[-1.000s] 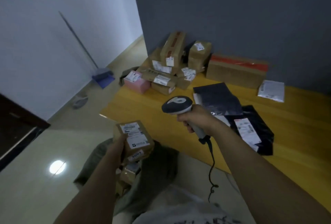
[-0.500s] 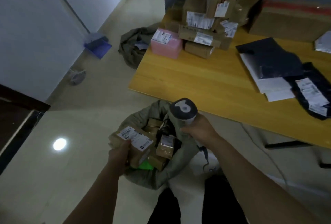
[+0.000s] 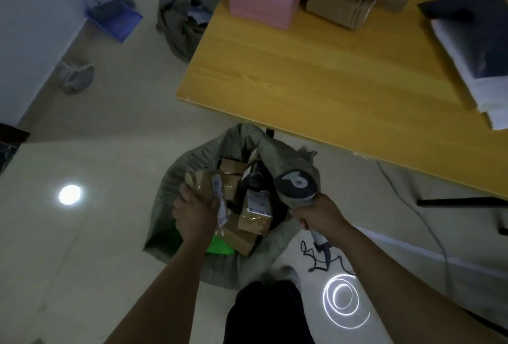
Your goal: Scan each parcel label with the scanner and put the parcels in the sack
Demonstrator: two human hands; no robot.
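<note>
Trouser leg (image 3: 264, 313): dark, at the bottom edge, just short of the sack.
Left hand (image 3: 195, 216): fingers curled round the near end of a small brown parcel (image 3: 207, 183), holding it in the sack's mouth.
Right hand (image 3: 321, 214): clenched round the grip of the scanner (image 3: 298, 187), whose head hangs over the sack's right rim. Its cable (image 3: 316, 258) coils on the floor beneath.
Parcel in hand: a taped cardboard box with a white label strip turned toward the right. I cannot tell whether it rests on the boxes below.
Handling: probably light and stiff, since one hand carries it. The tape looks glossy, so likely slick. Better gripped across the narrow width at the cardboard edges than on a taped face.
Sack (image 3: 167, 192): grey-green and soft, slumped open on the floor near the table's corner. It holds several brown boxes (image 3: 255, 214) and something green (image 3: 220, 244).
In the way: the limp rim folds inward on the right, and the heap inside stands high, so a dropped parcel could slide off. The cable lies near the feet.
Table (image 3: 316, 82): yellow wood, bare near the front. Further back stand a pink box (image 3: 261, 5) and cardboard boxes (image 3: 341, 8) just beside it, with a dark mailer (image 3: 464, 11) and white mailers (image 3: 489, 88) at the right.
Floor beyond: a second crumpled grey sack (image 3: 181, 14) by the table's far left side, and a blue dustpan (image 3: 115, 20) near the wall.
</note>
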